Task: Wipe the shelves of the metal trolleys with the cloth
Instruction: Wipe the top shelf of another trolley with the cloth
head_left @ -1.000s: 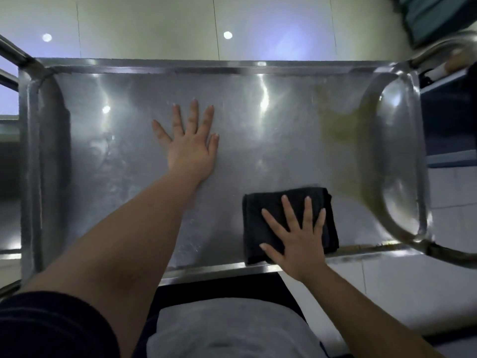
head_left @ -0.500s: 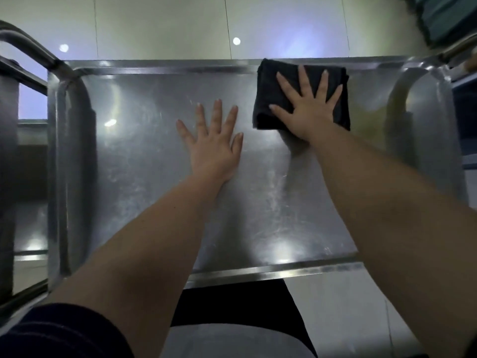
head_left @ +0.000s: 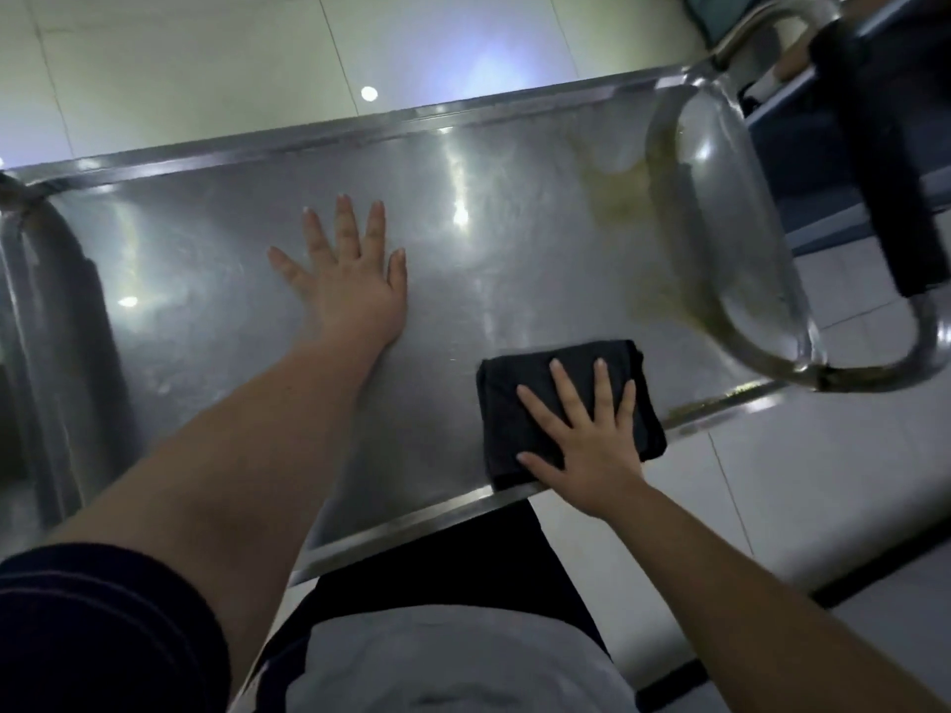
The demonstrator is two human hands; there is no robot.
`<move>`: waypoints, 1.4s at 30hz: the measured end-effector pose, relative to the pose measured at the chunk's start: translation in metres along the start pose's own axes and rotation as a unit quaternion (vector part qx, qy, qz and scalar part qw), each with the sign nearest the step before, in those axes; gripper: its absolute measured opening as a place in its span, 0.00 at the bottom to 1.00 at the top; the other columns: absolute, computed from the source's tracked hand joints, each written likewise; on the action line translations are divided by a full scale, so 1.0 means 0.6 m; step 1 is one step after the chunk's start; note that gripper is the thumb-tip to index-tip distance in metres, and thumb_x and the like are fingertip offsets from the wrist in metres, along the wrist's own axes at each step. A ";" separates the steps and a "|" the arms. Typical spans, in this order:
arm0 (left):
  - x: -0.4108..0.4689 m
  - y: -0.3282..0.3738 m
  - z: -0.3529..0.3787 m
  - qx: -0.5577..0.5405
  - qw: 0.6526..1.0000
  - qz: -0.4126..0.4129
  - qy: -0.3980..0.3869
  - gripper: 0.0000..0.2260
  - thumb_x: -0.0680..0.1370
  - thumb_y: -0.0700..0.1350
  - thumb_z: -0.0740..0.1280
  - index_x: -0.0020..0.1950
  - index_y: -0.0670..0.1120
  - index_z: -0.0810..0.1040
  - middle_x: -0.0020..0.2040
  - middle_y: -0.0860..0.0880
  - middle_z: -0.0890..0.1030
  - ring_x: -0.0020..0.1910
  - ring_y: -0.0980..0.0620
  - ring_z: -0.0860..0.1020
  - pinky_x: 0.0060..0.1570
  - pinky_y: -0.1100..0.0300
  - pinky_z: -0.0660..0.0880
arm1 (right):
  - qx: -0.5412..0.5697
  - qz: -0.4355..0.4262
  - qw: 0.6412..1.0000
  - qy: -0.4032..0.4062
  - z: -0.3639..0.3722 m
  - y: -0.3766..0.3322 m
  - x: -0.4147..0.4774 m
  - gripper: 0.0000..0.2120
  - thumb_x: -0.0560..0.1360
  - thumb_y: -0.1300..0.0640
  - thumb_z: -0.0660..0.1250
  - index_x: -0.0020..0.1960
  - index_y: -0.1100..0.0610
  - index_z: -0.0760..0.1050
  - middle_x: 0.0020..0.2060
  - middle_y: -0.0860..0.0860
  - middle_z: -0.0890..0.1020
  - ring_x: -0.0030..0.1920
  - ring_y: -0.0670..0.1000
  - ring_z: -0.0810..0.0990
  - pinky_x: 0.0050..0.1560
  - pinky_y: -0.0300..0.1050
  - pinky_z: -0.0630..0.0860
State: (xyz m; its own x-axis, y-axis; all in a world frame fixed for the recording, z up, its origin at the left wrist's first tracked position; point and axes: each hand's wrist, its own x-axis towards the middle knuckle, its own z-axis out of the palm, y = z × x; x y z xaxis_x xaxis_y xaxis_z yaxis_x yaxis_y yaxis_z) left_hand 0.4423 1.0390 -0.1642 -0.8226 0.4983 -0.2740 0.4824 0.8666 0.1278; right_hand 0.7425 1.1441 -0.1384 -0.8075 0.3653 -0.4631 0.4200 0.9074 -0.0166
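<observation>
Your right hand: fingers straight, pressing folded cloth at shelf near edge. Your left hand: flat, bracing mid-shelf. Risk: cloth overshoots rim, drops; yellowish stain at right end gets missed.

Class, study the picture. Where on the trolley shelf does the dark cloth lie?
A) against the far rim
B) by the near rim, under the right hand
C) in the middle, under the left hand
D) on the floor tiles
B: the cloth lies flat by the shelf's near rim with the right hand spread on it, while the left hand rests on bare metal.
</observation>
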 end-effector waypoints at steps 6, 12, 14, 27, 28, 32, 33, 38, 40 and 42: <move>-0.006 0.004 -0.013 -0.016 0.999 0.028 0.028 0.26 0.83 0.56 0.46 0.81 0.52 0.51 0.82 0.46 0.48 0.80 0.38 0.44 0.69 0.25 0.41 | 0.041 0.047 0.998 -0.003 -0.026 -0.020 0.017 0.34 0.73 0.25 0.39 0.73 0.30 0.29 0.77 0.44 0.29 0.72 0.66 0.24 0.67 0.72 0.26; -0.020 0.098 -0.016 -0.062 0.989 0.128 0.037 0.26 0.83 0.51 0.53 0.82 0.54 0.50 0.82 0.46 0.48 0.80 0.41 0.43 0.69 0.25 0.38 | 0.050 0.070 0.996 0.023 -0.030 -0.034 0.033 0.32 0.77 0.28 0.43 0.76 0.33 0.34 0.79 0.46 0.36 0.74 0.69 0.29 0.66 0.74 0.27; -0.026 0.157 -0.010 -0.057 0.992 0.116 0.006 0.26 0.84 0.57 0.49 0.81 0.58 0.44 0.82 0.48 0.43 0.79 0.41 0.39 0.69 0.26 0.36 | 0.059 0.059 0.996 0.034 -0.026 -0.029 0.034 0.32 0.77 0.27 0.44 0.76 0.32 0.35 0.79 0.46 0.37 0.75 0.69 0.31 0.66 0.74 0.27; -0.011 0.220 0.035 0.022 1.000 -0.005 -0.009 0.32 0.77 0.71 0.44 0.80 0.64 0.44 0.82 0.53 0.42 0.80 0.41 0.40 0.71 0.28 0.39 | 0.025 0.062 0.996 0.059 -0.013 0.269 0.048 0.33 0.75 0.26 0.42 0.77 0.32 0.38 0.80 0.45 0.43 0.77 0.67 0.37 0.69 0.75 0.33; -0.008 0.220 0.036 0.019 1.000 -0.010 -0.004 0.32 0.77 0.71 0.44 0.80 0.64 0.45 0.82 0.53 0.42 0.80 0.41 0.40 0.71 0.29 0.39 | 0.019 0.065 0.996 0.054 -0.016 0.298 0.053 0.33 0.75 0.26 0.42 0.77 0.32 0.37 0.80 0.45 0.42 0.77 0.67 0.36 0.69 0.75 0.34; -0.007 0.230 0.037 0.031 0.999 -0.015 0.002 0.31 0.78 0.71 0.44 0.80 0.64 0.43 0.82 0.53 0.42 0.80 0.42 0.40 0.72 0.29 0.39 | 0.016 0.059 0.996 0.057 -0.015 0.333 0.061 0.33 0.75 0.26 0.41 0.77 0.33 0.38 0.80 0.46 0.43 0.76 0.69 0.37 0.70 0.75 0.36; -0.006 0.233 0.036 0.031 0.999 -0.015 0.001 0.31 0.78 0.71 0.44 0.80 0.64 0.43 0.82 0.53 0.42 0.80 0.42 0.40 0.72 0.29 0.39 | 0.018 0.060 0.996 0.062 -0.013 0.326 0.059 0.34 0.75 0.27 0.41 0.78 0.34 0.39 0.80 0.48 0.45 0.76 0.70 0.38 0.70 0.76 0.37; -0.001 0.234 0.030 0.034 0.999 -0.012 -0.006 0.31 0.78 0.70 0.42 0.79 0.64 0.40 0.82 0.53 0.40 0.80 0.41 0.40 0.71 0.29 0.39 | 0.032 -0.023 0.996 0.077 -0.014 0.213 0.060 0.37 0.74 0.25 0.48 0.79 0.36 0.45 0.80 0.51 0.50 0.75 0.74 0.40 0.67 0.80 0.40; 0.001 0.232 0.027 0.035 0.999 -0.008 -0.011 0.31 0.78 0.71 0.41 0.79 0.64 0.38 0.81 0.53 0.39 0.80 0.41 0.38 0.72 0.29 0.39 | 0.037 -0.069 0.994 0.075 -0.018 0.143 0.062 0.39 0.72 0.25 0.51 0.79 0.36 0.46 0.81 0.51 0.49 0.75 0.74 0.39 0.67 0.80 0.39; 0.001 0.232 0.025 0.036 0.999 -0.008 -0.012 0.31 0.78 0.71 0.40 0.79 0.64 0.37 0.81 0.53 0.38 0.79 0.42 0.38 0.72 0.30 0.38 | 0.042 -0.088 0.993 0.070 -0.022 0.106 0.063 0.38 0.73 0.26 0.52 0.79 0.35 0.45 0.81 0.50 0.48 0.75 0.72 0.38 0.67 0.79 0.37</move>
State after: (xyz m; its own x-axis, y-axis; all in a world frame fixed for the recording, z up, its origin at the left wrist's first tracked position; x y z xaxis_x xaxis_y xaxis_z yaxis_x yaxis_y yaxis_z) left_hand 0.5138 1.1593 -0.1611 -0.8236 0.4827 -0.2979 0.4900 0.8700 0.0551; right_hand 0.7333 1.2181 -0.1454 -0.9187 0.2323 -0.3195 0.2948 0.9415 -0.1632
